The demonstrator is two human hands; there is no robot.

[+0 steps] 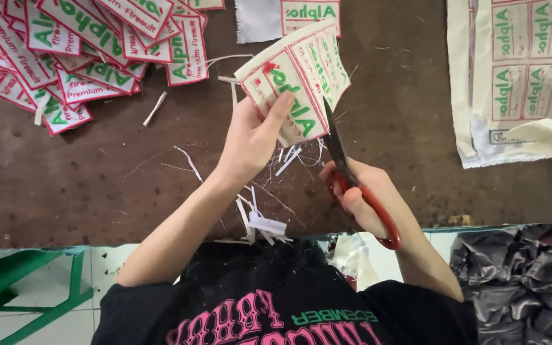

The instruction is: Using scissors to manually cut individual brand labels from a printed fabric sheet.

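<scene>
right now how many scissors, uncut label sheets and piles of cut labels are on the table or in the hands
scissors, red handles, in the right hand: 1
label strip being cut, in the left hand: 1
uncut label sheets: 2, one at the right, one at the top edge
pile of cut labels: 1
total: 5

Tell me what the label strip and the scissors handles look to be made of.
Label strip: apparently woven or printed cloth, matte, judging by the frayed threads and soft bend. Scissors handles: glossy red, likely plastic or a coating; blades dark metal.
</scene>
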